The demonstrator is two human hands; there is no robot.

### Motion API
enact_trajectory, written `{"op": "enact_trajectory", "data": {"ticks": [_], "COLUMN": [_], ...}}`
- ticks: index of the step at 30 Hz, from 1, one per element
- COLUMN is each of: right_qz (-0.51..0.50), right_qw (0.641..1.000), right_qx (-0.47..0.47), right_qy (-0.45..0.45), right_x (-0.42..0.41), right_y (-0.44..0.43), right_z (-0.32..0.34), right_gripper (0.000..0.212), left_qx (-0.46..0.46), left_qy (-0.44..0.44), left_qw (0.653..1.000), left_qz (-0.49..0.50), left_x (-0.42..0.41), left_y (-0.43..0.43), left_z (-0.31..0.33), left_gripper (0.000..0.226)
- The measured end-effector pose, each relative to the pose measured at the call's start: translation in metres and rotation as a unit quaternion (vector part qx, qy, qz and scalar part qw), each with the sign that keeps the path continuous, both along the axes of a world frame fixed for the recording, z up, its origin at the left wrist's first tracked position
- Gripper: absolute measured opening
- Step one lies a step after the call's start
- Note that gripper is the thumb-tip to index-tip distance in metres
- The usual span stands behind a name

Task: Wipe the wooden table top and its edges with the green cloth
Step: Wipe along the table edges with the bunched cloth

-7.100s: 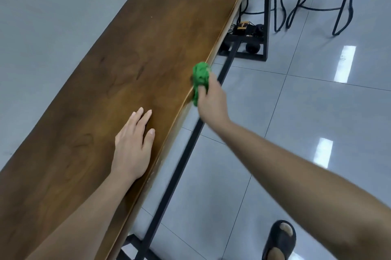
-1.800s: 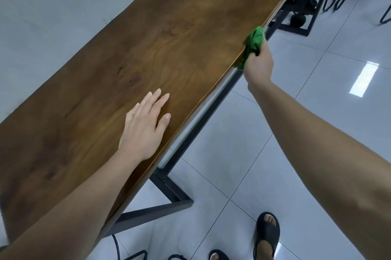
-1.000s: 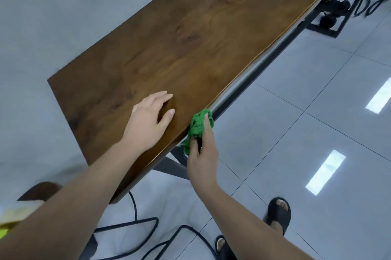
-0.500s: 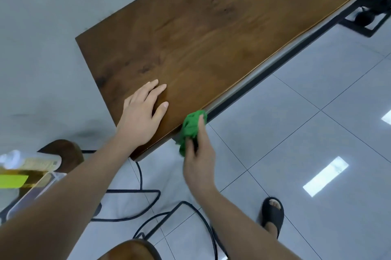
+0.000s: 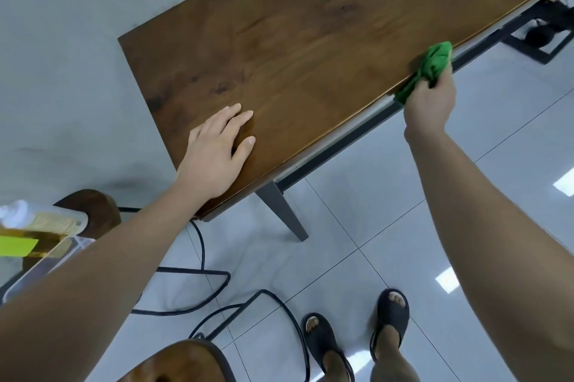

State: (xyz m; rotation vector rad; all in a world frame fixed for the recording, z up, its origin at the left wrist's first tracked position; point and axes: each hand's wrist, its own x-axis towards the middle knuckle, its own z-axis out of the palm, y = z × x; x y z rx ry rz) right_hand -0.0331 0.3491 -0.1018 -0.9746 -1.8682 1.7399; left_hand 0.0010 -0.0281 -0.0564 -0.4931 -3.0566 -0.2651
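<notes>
We are clenching our right hand (image 5: 430, 100) around the bunched green cloth (image 5: 430, 66), fingers wrapped tight on it, and pressing it against the near long edge of the wooden table top (image 5: 310, 40), with part of the cloth lapping onto the top surface and a tail hanging over the lip. Our left hand (image 5: 217, 151) is lying flat and spread on the table top near its end corner, gripping nothing, apparently bracing us. Below the table top, dark metal frame legs (image 5: 282, 214) and stools (image 5: 183, 363) are standing on the tiled floor. We are, by our reading, working the edge-wiping step; the next stroke likely calls for steady pressure along that lip, keeping the cloth folded over the edge.
</notes>
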Motion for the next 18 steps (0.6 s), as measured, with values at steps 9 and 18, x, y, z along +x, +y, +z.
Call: {"op": "enact_trajectory", "data": {"ticks": [9, 18], "right_qz": [0.063, 0.237], "right_qw": [0.997, 0.964], "right_qx": [-0.019, -0.090], "right_qy": [0.038, 0.074], "right_x": [0.098, 0.208], "right_y": [-0.158, -0.316], "right_z": [-0.012, -0.019], "right_gripper": [0.073, 0.069], "left_qx": [-0.006, 0.014], "left_qy": [0.001, 0.000], "left_qw": [1.000, 1.000], "left_qz": [0.001, -0.006], "left_x": [-0.001, -0.001], "left_y": [-0.003, -0.007], "left_z": [-0.002, -0.007], "left_gripper": [0.065, 0.056]}}
